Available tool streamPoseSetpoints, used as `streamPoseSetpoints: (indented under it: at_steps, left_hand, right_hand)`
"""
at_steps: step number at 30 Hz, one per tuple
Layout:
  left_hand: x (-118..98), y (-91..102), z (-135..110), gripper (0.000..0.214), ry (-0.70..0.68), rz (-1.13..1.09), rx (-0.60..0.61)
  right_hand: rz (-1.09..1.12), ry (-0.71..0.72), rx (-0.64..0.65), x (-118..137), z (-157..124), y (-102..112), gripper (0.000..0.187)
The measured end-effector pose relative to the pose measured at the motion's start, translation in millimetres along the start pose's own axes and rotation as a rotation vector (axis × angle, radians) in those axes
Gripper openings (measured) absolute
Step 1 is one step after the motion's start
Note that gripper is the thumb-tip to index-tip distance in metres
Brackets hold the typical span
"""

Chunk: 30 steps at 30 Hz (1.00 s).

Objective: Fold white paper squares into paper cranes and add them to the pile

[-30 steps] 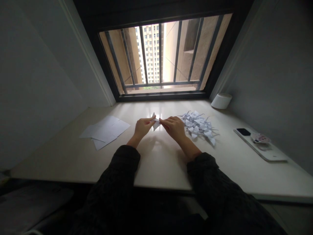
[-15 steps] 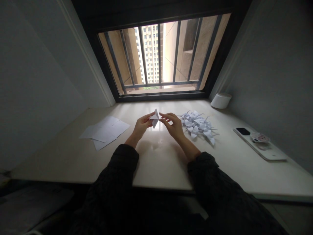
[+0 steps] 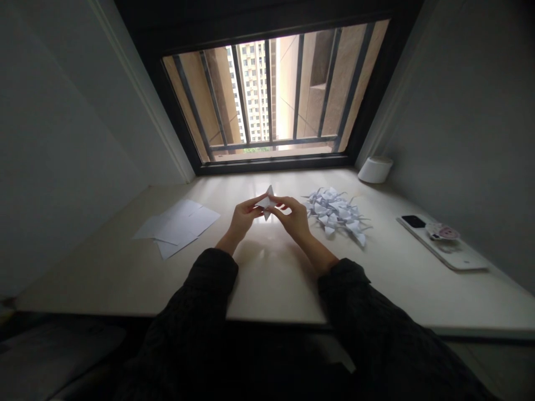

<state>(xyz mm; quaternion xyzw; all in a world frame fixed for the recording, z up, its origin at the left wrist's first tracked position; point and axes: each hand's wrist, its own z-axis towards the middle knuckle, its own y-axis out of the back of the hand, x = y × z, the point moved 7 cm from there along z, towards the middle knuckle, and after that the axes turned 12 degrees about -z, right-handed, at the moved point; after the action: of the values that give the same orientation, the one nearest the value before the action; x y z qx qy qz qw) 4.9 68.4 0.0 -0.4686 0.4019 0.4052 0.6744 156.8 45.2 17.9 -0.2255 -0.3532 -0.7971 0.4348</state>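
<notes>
A small folded white paper piece (image 3: 266, 201) is held up just above the pale desk (image 3: 276, 278) in the middle of the view. My left hand (image 3: 244, 216) pinches its left side with thumb and fingers closed. My right hand (image 3: 293, 216) pinches its right side, fingers curled around it. Both forearms are in dark sleeves. A pile of several finished folded paper figures (image 3: 335, 214) lies right of my right hand. A few flat white sheets (image 3: 178, 225) lie to the left of my left hand.
A white phone (image 3: 442, 249) with a round sticker grip lies at the desk's right side. A white round container (image 3: 375, 169) stands in the back right corner. A barred window (image 3: 271, 94) rises behind the desk, with walls on both sides.
The paper piece was lifted slightly off the desk and turned between my fingers. My right hand's fingers have closed back onto it. The view has shifted a little to the right.
</notes>
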Motion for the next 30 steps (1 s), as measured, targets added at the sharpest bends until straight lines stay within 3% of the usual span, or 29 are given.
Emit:
streamPoseSetpoints:
  at_steps: [9, 17, 20, 23, 26, 30]
  left_hand:
    - [-0.2, 1.6, 4.2, 0.052, -0.031, 0.03, 0.025]
    - [-10.6, -4.3, 4.1, 0.048, -0.115, 0.222, 0.207]
    - [-18.3, -8.4, -0.8, 0.05, -0.214, 0.429, 0.24]
    - [-32.8, -13.9, -7.5, 0.048, -0.398, 0.612, 0.18]
    - [-45.7, -19.1, -14.2, 0.033, -0.567, 0.649, 0.121]
    - [-49.7, -20.0, -17.5, 0.021, -0.642, 0.6, 0.094]
  right_hand:
    - [0.002, 0.0, -0.001, 3.9, -1.2, 1.6, 0.024]
    - [0.022, -0.005, 0.01, -1.8, 2.0, 2.0, 0.023]
    - [0.01, -0.026, 0.016, -5.6, 3.2, 2.0, 0.023]
    - [-0.023, -0.041, 0.029, -7.9, 3.6, 1.8, 0.023]
    - [-0.064, -0.029, 0.032, -7.8, 3.1, 1.3, 0.022]
    - [-0.091, -0.01, 0.038, -8.3, 2.2, -0.9, 0.021]
